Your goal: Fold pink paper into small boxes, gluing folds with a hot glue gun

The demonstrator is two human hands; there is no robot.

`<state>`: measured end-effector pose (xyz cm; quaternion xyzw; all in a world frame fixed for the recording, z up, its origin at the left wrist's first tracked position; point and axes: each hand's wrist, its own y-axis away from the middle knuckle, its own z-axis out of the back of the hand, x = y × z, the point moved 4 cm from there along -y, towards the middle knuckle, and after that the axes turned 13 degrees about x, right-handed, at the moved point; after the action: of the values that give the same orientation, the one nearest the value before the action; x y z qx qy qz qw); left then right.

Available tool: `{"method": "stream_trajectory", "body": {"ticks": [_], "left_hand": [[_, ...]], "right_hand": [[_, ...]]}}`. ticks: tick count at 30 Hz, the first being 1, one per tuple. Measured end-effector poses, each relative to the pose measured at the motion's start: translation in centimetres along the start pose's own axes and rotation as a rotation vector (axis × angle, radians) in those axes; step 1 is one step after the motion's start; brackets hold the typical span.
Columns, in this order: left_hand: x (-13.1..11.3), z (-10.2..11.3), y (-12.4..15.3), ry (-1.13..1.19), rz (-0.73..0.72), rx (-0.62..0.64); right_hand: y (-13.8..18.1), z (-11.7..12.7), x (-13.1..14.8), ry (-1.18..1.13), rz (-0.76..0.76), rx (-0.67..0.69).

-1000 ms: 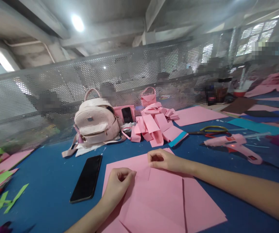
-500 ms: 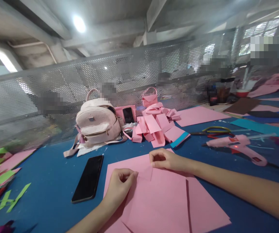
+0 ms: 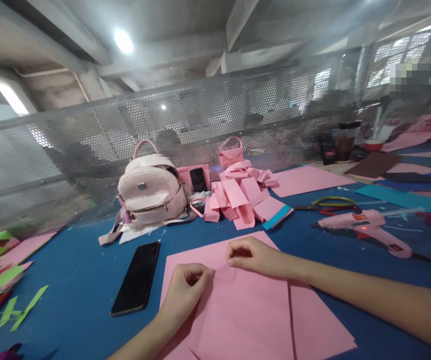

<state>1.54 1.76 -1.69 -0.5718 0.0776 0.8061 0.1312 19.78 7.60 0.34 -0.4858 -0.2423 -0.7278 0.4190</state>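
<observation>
A folded sheet of pink paper (image 3: 245,315) lies over larger pink sheets (image 3: 320,320) in front of me. My left hand (image 3: 186,289) is closed in a pinch at its upper left edge. At the top edge, my right hand (image 3: 251,256) pinches the paper too, thumb and fingertips pressed together. A short gap separates the two hands, where a small flap of the paper shows. Left of the sheets, a black smartphone (image 3: 136,279) rests flat on the blue table (image 3: 84,280).
A pale pink backpack (image 3: 153,187) and a heap of pink paper pieces (image 3: 238,192) stand behind the sheets. On the right lie a pink glue gun (image 3: 369,227) and scissors (image 3: 333,202). Green paper scraps (image 3: 24,307) are at left. A perforated metal screen (image 3: 200,115) borders the table.
My right hand has moved slightly down and left, closer to my left hand, along the paper's top edge. The left hand has barely shifted and keeps its pinch.
</observation>
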Motion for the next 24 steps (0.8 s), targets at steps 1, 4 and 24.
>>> {"method": "stream_trajectory", "body": {"ticks": [1,4,24], "left_hand": [[-0.1,-0.2,0.0,-0.01,-0.001,0.015],[-0.3,-0.6,0.1,-0.032,0.0,0.062],[0.1,1.3,-0.5,-0.033,-0.017,-0.062]], "right_hand": [[0.0,-0.5,0.1,0.012,-0.007,0.003],[0.1,-1.3,0.3,0.011,-0.03,-0.021],[-0.1,2.3,-1.5,-0.002,-0.003,-0.091]]}}
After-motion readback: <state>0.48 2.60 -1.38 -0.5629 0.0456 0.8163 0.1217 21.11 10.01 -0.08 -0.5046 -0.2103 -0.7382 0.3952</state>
